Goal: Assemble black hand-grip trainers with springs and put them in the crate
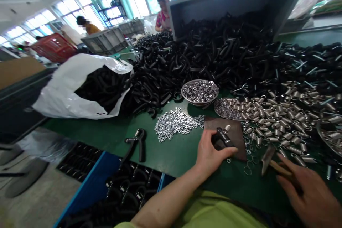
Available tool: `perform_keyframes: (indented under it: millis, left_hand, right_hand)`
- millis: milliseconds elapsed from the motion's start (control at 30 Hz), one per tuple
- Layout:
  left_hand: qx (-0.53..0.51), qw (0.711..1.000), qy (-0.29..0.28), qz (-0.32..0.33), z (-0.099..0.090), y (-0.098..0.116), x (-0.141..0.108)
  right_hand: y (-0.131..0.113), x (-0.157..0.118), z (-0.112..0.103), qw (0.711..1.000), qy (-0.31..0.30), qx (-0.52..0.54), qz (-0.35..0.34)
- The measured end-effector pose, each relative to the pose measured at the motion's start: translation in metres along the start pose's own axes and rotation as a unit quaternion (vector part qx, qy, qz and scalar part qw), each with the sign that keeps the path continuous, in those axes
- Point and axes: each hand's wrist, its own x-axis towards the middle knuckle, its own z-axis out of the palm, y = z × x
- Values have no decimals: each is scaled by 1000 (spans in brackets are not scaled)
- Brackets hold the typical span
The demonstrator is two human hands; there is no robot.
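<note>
White glare (daylight) from windows point(137, 1)

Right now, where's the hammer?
In the head view, the hammer is at the lower right, in the person's right hand, just below the pile of springs.

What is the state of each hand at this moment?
Left hand: closed, holding an elongated glossy black part.
Right hand: closed, holding a metal-headed hammer with wooden handle.

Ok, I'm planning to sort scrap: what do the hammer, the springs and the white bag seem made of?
Hammer head: probably metal, dull greyish sheen; its handle likely wood, matte tan.
Springs: likely metal wire, from bright silvery glints; plating uncertain.
White bag: probably thin glossy plastic, showing crinkles and highlights.
</note>
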Motion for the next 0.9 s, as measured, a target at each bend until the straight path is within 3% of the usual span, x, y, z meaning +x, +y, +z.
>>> perform_keyframes:
  millis: [100, 200, 267, 333, 400, 500, 600, 700, 767, 833, 867, 900]
  left_hand:
    - [-19, 998, -56, 20, 8, 8, -15]
    - [13, 981, -150, 121, -5, 1, -7]
    - [85, 970, -149, 172, -35, -13, 18]
    - [212, 961, -49, 168, -80, -34, 56]
    - [373, 920, 64, 99, -131, -56, 96]
    - [412, 902, 117, 54, -194, -83, 139]
    - [409, 903, 124, 50, -227, -94, 157]
    - [386, 908, 153, 61, -234, -88, 160]
    - [365, 907, 199, 63, -226, -76, 153]
    - [274, 930, 236, 60, -203, -60, 138]
    - [168, 954, 240, 56, -186, -51, 125]
    - [30, 977, 209, 42, -166, -41, 110]
  right_hand:
    - [-49, 40, 23, 992, -37, 120, 8]
    - [-73, 72, 37, 987, -35, 157, 13]
    - [-69, 85, 40, 987, -64, 141, 43]
    - [-56, 90, 38, 984, -115, 111, 80]
    - [-43, 91, 36, 980, -143, 93, 102]
    - [-36, 88, 35, 977, -159, 98, 98]
    - [-39, 84, 35, 976, -156, 116, 104]
    - [-46, 83, 30, 969, -151, 139, 141]
    - [-53, 85, 23, 961, -140, 167, 168]
    - [-62, 87, 16, 954, -114, 211, 180]
    - [-68, 89, 13, 949, -101, 237, 181]
    - [-75, 90, 10, 943, -90, 263, 180]
